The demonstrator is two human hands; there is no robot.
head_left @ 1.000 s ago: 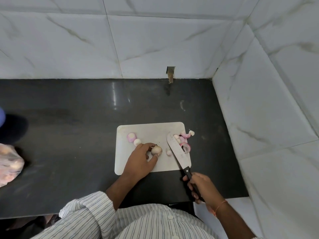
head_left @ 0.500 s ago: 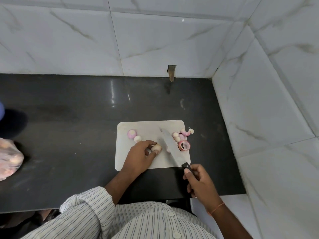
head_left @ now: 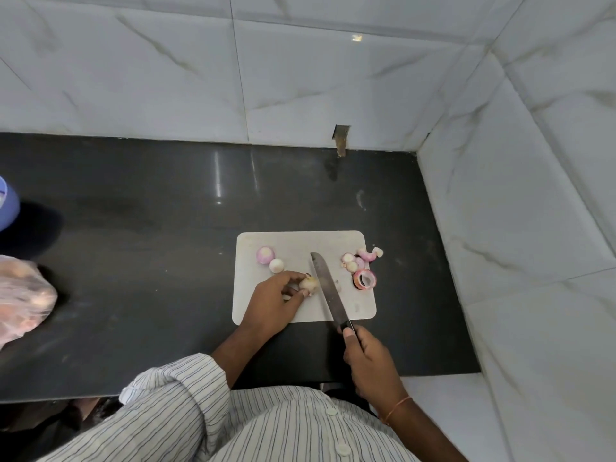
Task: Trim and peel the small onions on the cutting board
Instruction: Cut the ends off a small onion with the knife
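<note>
Head view: left fingers (head_left: 293,278) pinching onion (head_left: 308,284), right fingers (head_left: 350,335) gripping knife (head_left: 328,291) alongside.

dark glossy countertop (head_left: 166,261), white marble-veined wall tiles (head_left: 166,78), corner right.

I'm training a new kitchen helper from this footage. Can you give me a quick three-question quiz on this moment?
1. True or false: the left hand pinches a small unpeeled onion on the white rectangular cutting board.
2. What does the right hand grip?
A. long steel knife
B. peeler
C. spoon
3. On which side of the blade does the pink peel pile lie?

Key: 1 true; 2 A; 3 the right.
</note>
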